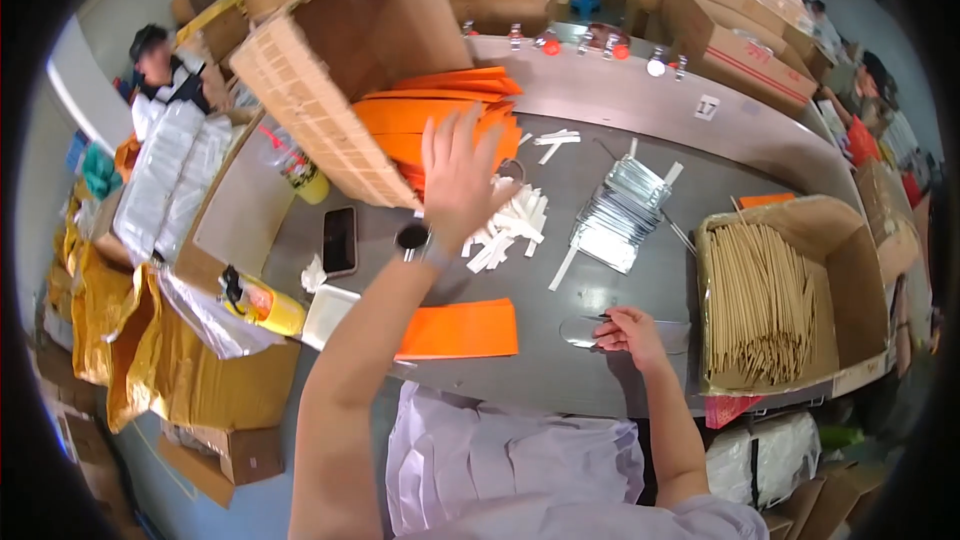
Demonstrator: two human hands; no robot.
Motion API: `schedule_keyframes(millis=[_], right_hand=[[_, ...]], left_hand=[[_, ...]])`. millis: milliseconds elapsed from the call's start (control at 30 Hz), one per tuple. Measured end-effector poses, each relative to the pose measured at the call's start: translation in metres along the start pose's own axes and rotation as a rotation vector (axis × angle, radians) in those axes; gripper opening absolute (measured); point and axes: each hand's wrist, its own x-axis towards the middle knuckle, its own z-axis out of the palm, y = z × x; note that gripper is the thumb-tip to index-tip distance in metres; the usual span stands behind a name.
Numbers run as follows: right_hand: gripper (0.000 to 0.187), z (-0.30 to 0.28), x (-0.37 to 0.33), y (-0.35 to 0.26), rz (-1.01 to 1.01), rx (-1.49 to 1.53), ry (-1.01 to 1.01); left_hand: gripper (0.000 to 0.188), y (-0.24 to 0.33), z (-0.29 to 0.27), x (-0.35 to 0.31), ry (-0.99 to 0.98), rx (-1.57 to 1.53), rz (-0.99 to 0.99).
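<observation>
Hanging over the orange sheets [385, 132] at the mouth of the tipped carton [305, 105], my left hand [461, 176] had its fingers spread wide and held nothing that I could see; from so far off I could not tell whether a fingertip touched the top sheet. The sheets lay in a loose, uneven stack, so a careless pinch could have picked up several at once, or dragged the pile out over the carton's edge. The white strips [522, 223] lay scattered near that wrist, and a low sweep of the arm could have pushed them across the table [560, 388]. My right hand [628, 330], near the table's front edge, had thumb and fingers drawn together in a narrow pinch on a clear strip [576, 331] that stuck out on both sides. It looked thin and slick to me, so too light a hold could have let it slip, and too hard a squeeze might have bent it. One end pointed toward the box [858, 285] of sticks [755, 300], so a jerk to the right could have knocked it against the cardboard. Beyond lay the silver bundle [620, 210], its loosely overlapped pieces likely to slide if bumped.
</observation>
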Motion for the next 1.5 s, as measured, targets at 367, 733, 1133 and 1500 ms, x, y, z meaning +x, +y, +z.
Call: schedule_keyframes(millis=[367,733,1133,1500], right_hand=[[0.031,0.018,-0.001,-0.009,0.046,0.061,-0.052],[0.034,0.034,-0.004,-0.004,-0.061,-0.037,-0.191],[0.021,0.032,0.004,0.001,-0.059,-0.051,-0.106],[0.03,-0.015,-0.023,0.002,-0.555,-0.721,0.224]], left_hand=[[0.069,0.034,0.011,-0.205,-0.57,-0.189,-0.133],[0.058,0.031,0.019,-0.197,-0.679,-0.483,-0.206],[0.049,0.035,0.033,-0.202,-0.586,-0.279,-0.232],[0.033,0.047,0.028,-0.206,-0.287,-0.637,-0.369]])
